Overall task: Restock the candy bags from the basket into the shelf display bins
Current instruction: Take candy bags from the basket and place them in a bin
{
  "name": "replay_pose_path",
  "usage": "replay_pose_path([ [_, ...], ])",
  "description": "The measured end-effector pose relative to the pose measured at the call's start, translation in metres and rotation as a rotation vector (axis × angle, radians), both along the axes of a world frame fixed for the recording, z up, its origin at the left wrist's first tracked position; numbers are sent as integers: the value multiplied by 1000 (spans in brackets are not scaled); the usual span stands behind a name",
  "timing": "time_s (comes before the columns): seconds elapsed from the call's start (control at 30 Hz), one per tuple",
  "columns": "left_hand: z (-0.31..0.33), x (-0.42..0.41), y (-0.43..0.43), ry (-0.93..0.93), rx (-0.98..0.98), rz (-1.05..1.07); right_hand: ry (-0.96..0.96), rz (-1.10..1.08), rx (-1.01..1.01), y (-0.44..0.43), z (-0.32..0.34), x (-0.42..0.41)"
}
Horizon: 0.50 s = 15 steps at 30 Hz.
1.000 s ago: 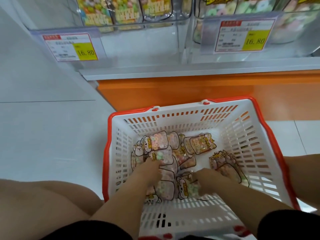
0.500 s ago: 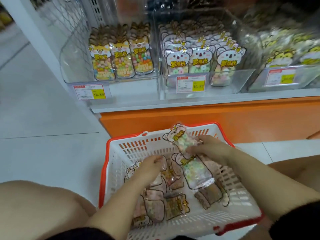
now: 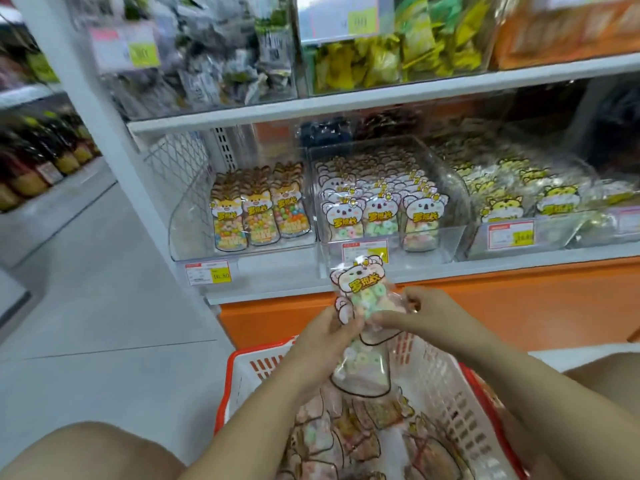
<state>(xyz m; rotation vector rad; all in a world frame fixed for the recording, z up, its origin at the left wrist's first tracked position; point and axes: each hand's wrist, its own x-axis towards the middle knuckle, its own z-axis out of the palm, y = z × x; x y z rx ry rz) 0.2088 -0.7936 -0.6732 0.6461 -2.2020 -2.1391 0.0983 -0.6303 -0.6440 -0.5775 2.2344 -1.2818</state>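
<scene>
A bear-shaped candy bag (image 3: 363, 299) with pastel ring candies is held upright above the white basket with a red rim (image 3: 450, 386). My left hand (image 3: 325, 337) grips its left side and my right hand (image 3: 415, 313) pinches its right side. Several more candy bags (image 3: 349, 434) lie in the basket. Straight beyond the held bag stands a clear bin of matching bear bags (image 3: 377, 209). To its left a clear bin holds fox bags (image 3: 259, 213); to its right a bin holds yellow tiger bags (image 3: 519, 202).
An orange shelf base (image 3: 502, 306) runs behind the basket. Price tags (image 3: 207, 271) hang on the bin fronts. Upper shelves (image 3: 381, 95) carry other snack bags. White floor tiles (image 3: 86, 306) spread to the left, with bottles (image 3: 34, 168) on a far shelf. My knees flank the basket.
Both hands left the basket's contents and lifted one bear bag up toward the shelf; my left hand joined the right on it. The view tilted upward to the bins.
</scene>
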Motion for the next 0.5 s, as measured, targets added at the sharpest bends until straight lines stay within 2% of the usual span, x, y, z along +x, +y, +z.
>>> replay_pose_path([
  [0.1, 23, -12, -6, 73, -179, -55, 82, -75, -144, 0, 22, -19],
  [0.23, 56, -40, -10, 172, -386, -44, 313, -72, -259, -10, 57, -47],
  [0.33, 82, -63, -12, 235, -440, 9, 426, -108, -359, -19, 79, -68],
  [0.5, 111, -100, -32, 347, -454, 209, 374, -293, -617, -37, 92, -108],
])
